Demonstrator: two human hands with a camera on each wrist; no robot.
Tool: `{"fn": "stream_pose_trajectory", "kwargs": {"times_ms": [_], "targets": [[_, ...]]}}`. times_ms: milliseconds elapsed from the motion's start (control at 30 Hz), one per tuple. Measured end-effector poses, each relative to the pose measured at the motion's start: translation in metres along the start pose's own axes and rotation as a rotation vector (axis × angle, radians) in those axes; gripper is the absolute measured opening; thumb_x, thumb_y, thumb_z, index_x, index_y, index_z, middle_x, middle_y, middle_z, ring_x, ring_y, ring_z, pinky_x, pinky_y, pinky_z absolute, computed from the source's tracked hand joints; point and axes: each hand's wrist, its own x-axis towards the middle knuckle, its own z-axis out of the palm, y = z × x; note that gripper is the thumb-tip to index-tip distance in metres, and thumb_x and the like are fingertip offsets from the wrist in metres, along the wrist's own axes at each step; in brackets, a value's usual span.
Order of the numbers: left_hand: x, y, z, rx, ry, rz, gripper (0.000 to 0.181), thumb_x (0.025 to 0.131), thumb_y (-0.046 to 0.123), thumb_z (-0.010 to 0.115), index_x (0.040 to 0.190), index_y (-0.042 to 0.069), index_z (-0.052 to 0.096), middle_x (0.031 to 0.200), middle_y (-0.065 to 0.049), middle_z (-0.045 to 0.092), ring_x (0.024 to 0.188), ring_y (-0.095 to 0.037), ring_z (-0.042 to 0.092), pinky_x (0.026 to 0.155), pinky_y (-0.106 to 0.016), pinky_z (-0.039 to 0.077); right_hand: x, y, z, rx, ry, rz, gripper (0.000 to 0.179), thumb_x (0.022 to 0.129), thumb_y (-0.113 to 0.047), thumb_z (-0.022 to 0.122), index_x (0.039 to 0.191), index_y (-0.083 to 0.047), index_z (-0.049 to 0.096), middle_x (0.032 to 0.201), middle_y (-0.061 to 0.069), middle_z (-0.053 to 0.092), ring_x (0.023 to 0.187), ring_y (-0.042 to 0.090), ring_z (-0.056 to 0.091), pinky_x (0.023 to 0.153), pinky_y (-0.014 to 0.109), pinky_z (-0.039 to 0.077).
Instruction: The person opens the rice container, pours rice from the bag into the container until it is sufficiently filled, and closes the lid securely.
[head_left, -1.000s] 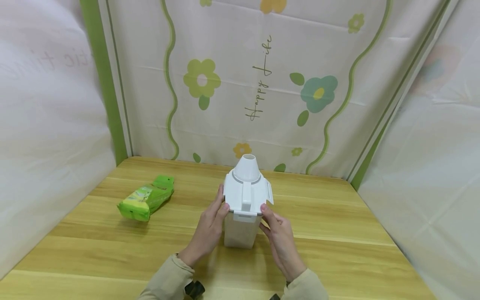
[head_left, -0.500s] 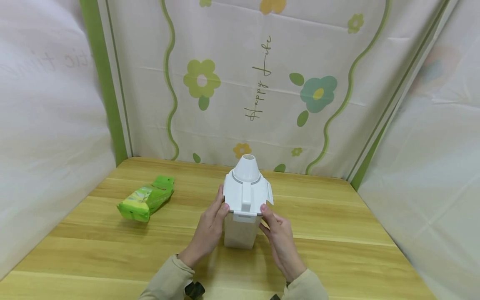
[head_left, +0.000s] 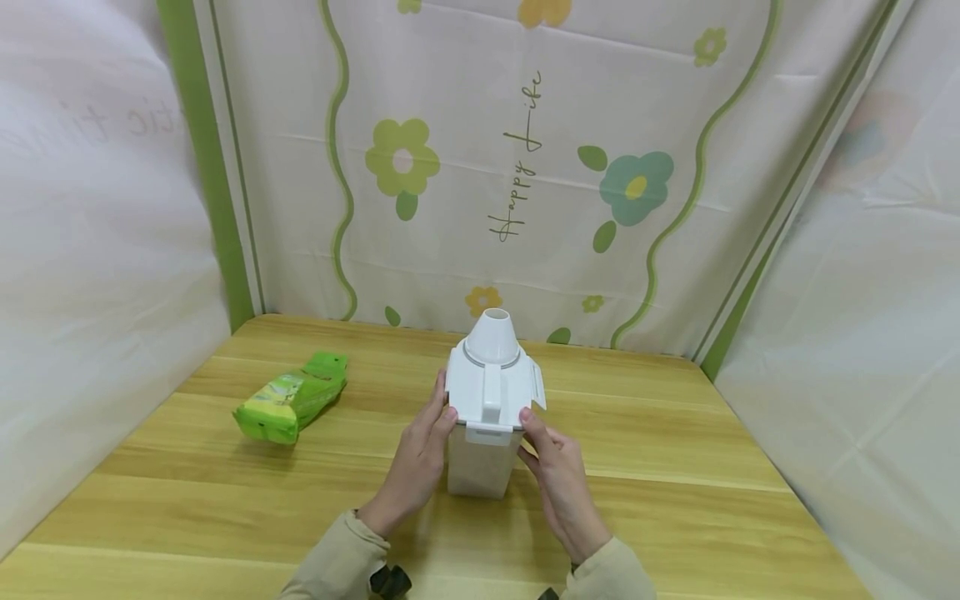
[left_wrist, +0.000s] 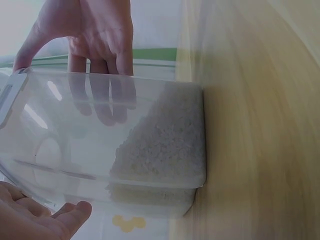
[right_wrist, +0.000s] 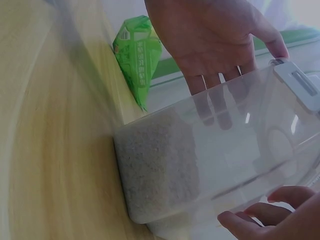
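Observation:
A clear storage container (head_left: 478,467) stands upright on the table, with a white lid (head_left: 468,393) carrying a cone-shaped spout (head_left: 494,337). White rice-like grains (left_wrist: 162,140) lie in its lower part, sloping up to one side. My left hand (head_left: 417,454) holds its left side, thumb at the lid's front corner and fingers along the wall. On the opposite side my right hand (head_left: 558,479) holds it likewise, its thumb at the right front corner. Through the clear wall, the left fingers (right_wrist: 215,117) show extended against the side in the right wrist view.
A green plastic packet (head_left: 294,398) lies at the left of the wooden table (head_left: 675,467). Behind the table hangs a white curtain (head_left: 465,108) with printed flowers. White fabric walls stand at the left and right.

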Motion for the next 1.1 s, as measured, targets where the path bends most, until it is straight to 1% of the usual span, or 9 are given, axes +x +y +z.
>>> {"fn": "stream_pose_trajectory", "kwargs": {"times_ms": [133, 267, 400, 533, 700, 767, 900, 1100], "targets": [[-0.0001, -0.0008, 0.0006, 0.003, 0.007, 0.004, 0.059, 0.109, 0.033, 0.033, 0.156, 0.002, 0.015, 0.160, -0.001, 0.014, 0.144, -0.017, 0.018, 0.115, -0.035, 0.018, 0.0002, -0.0001, 0.0003, -0.004, 0.006, 0.001, 0.045, 0.096, -0.035, 0.062, 0.095, 0.009, 0.070, 0.143, 0.018, 0.047, 0.132, 0.032, 0.043, 0.105, 0.045, 0.041], [-0.0006, -0.0018, 0.0010, 0.003, 0.006, -0.008, 0.059, 0.109, 0.034, 0.032, 0.156, 0.003, 0.014, 0.160, 0.001, 0.014, 0.144, -0.015, 0.018, 0.115, -0.034, 0.018, 0.0001, 0.0005, 0.0005, -0.007, 0.007, -0.003, 0.044, 0.096, -0.034, 0.062, 0.095, 0.009, 0.071, 0.142, 0.018, 0.048, 0.131, 0.031, 0.044, 0.105, 0.046, 0.041], [-0.0007, -0.0016, 0.0015, 0.007, 0.009, -0.005, 0.058, 0.109, 0.033, 0.031, 0.156, 0.003, 0.014, 0.160, 0.000, 0.015, 0.144, -0.016, 0.019, 0.115, -0.035, 0.019, -0.0001, 0.0009, 0.0010, -0.014, 0.014, -0.005, 0.044, 0.095, -0.035, 0.063, 0.093, 0.008, 0.071, 0.141, 0.017, 0.050, 0.131, 0.031, 0.045, 0.104, 0.046, 0.042], [-0.0004, 0.0005, 0.0016, 0.005, 0.006, -0.019, 0.057, 0.109, 0.035, 0.031, 0.157, 0.007, 0.014, 0.160, 0.002, 0.015, 0.143, -0.014, 0.019, 0.115, -0.032, 0.018, 0.0002, 0.0006, 0.0015, -0.018, 0.020, -0.007, 0.044, 0.095, -0.036, 0.063, 0.090, 0.007, 0.071, 0.140, 0.016, 0.051, 0.130, 0.031, 0.045, 0.104, 0.046, 0.042], [-0.0001, 0.0023, 0.0017, -0.007, -0.002, -0.030, 0.058, 0.109, 0.035, 0.031, 0.156, 0.004, 0.014, 0.160, 0.002, 0.014, 0.144, -0.013, 0.018, 0.115, -0.030, 0.017, 0.0002, 0.0008, 0.0015, -0.017, 0.021, -0.013, 0.043, 0.095, -0.035, 0.063, 0.086, 0.006, 0.071, 0.138, 0.016, 0.053, 0.130, 0.030, 0.046, 0.104, 0.046, 0.042], [0.0000, 0.0023, 0.0019, -0.010, -0.001, -0.030, 0.058, 0.109, 0.035, 0.031, 0.156, 0.005, 0.014, 0.160, 0.002, 0.015, 0.143, -0.012, 0.018, 0.115, -0.029, 0.017, 0.0001, 0.0007, 0.0015, -0.018, 0.023, -0.013, 0.043, 0.095, -0.035, 0.063, 0.086, 0.006, 0.070, 0.137, 0.016, 0.054, 0.129, 0.030, 0.046, 0.104, 0.046, 0.042], [-0.0003, 0.0024, 0.0021, -0.011, 0.000, -0.032, 0.057, 0.109, 0.035, 0.030, 0.157, 0.008, 0.013, 0.159, 0.003, 0.015, 0.143, -0.012, 0.018, 0.115, -0.029, 0.016, 0.0003, 0.0005, 0.0018, -0.021, 0.026, -0.009, 0.044, 0.095, -0.036, 0.063, 0.088, 0.006, 0.071, 0.137, 0.015, 0.054, 0.129, 0.030, 0.046, 0.104, 0.046, 0.042], [-0.0007, 0.0017, 0.0024, -0.016, 0.004, -0.027, 0.058, 0.109, 0.035, 0.030, 0.156, 0.006, 0.014, 0.160, 0.002, 0.015, 0.144, -0.013, 0.018, 0.115, -0.030, 0.017, 0.0001, 0.0006, 0.0019, -0.027, 0.025, -0.007, 0.044, 0.095, -0.036, 0.063, 0.093, 0.006, 0.073, 0.138, 0.015, 0.054, 0.130, 0.030, 0.046, 0.105, 0.047, 0.041]]}}
